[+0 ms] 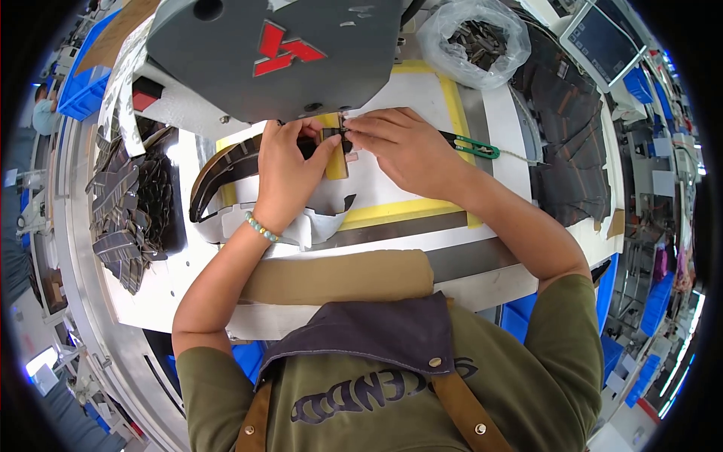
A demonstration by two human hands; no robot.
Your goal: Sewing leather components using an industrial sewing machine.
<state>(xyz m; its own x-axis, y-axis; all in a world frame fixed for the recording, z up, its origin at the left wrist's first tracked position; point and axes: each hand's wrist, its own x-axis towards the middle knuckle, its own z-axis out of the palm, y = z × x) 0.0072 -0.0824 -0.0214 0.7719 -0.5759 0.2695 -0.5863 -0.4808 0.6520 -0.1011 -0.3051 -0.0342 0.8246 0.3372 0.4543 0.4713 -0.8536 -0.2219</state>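
My left hand is closed, thumb and fingers pinching the end of a dark fabric strip over a narrow yellow plate under the machine head. The strip curves away to the left beneath that hand. Opposite it, my right hand has its fingertips drawn together at the same spot, on a small dark piece mostly hidden by the fingers. Green-handled thread snips stick out from behind the right hand; whether that hand holds them is hidden. Light grey material lies below my left wrist.
A dark grey sewing machine head overhangs the work. Dark fabric pieces are heaped at left and layered at right. A clear bag holds small dark parts. A brown padded roll lines the front edge; a screen stands far right.
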